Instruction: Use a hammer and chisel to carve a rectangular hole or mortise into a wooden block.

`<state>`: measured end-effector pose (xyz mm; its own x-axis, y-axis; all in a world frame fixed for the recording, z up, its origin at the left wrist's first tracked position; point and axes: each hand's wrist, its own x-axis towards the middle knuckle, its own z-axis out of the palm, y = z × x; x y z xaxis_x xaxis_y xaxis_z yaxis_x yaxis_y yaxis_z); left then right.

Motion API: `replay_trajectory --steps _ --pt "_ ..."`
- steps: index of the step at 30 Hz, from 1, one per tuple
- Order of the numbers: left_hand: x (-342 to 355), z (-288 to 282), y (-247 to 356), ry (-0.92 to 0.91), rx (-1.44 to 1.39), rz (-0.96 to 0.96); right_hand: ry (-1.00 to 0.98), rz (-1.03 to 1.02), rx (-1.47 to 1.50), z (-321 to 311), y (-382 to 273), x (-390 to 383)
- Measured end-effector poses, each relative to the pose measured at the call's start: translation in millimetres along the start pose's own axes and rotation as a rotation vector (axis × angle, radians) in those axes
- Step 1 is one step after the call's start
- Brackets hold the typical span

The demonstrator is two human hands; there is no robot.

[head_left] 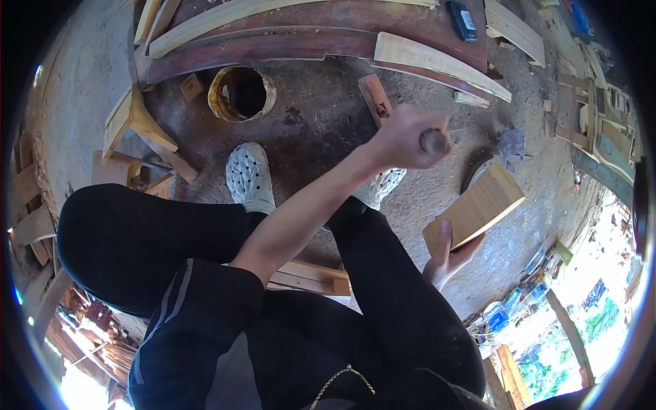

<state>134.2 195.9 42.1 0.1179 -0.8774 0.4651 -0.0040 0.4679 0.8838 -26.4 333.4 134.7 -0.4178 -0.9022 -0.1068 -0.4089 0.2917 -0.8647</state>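
My left hand (410,137) is closed in a fist around a stick-like handle (433,141). Only its round, greyish-brown end shows, so I cannot tell what kind of tool it is. Lower on the right, my right hand (451,256) grips a light wooden block (475,208), with the thumb on its upper face and the fingers along its lower edge. The block is tilted, its far end up to the right. The two hands are apart, the left one farther forward. Just behind my left fist, a reddish wooden strip (373,94) lies on the floor.
A stained bucket (242,94) stands beyond my white perforated clogs (250,176). Farther off is a low reddish-brown board (273,46) bearing pale curved wood pieces (437,63) and a black device (462,22). A wooden frame (137,123) is at left; plastic bottles (502,314) lie at lower right.
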Motion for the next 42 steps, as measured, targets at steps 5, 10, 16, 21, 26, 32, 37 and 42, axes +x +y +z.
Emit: replay_trajectory --steps 5,10,16,21,26,32,37,42 --pt "-16.3 2.5 6.9 -0.137 0.008 0.106 0.01 0.006 -0.043 1.9 -1.0 -1.1" --pt "-28.7 3.3 11.6 -0.202 0.017 0.124 0.02 0.043 -0.072 0.6 -0.6 -0.6" --pt "-34.4 2.2 12.3 -0.214 0.052 0.146 0.039 0.028 -0.061 5.5 -3.3 0.3" --pt "-33.5 3.3 11.8 -0.195 0.048 0.164 -0.019 0.05 -0.035 1.1 5.9 2.8" --pt "-32.5 6.0 7.9 -0.183 0.027 0.132 -0.051 -0.037 -0.123 1.8 -0.4 7.2" --pt "-21.4 12.0 -3.1 -0.126 0.012 0.061 -0.307 -0.555 0.001 -63.1 -13.5 71.2" --pt "-12.8 13.3 1.8 -0.126 0.038 0.053 0.216 -0.628 0.49 -22.3 -19.7 50.1" --pt "-11.8 9.8 0.3 -0.192 0.148 0.024 -0.226 -0.338 -0.474 -35.8 -26.1 53.9"
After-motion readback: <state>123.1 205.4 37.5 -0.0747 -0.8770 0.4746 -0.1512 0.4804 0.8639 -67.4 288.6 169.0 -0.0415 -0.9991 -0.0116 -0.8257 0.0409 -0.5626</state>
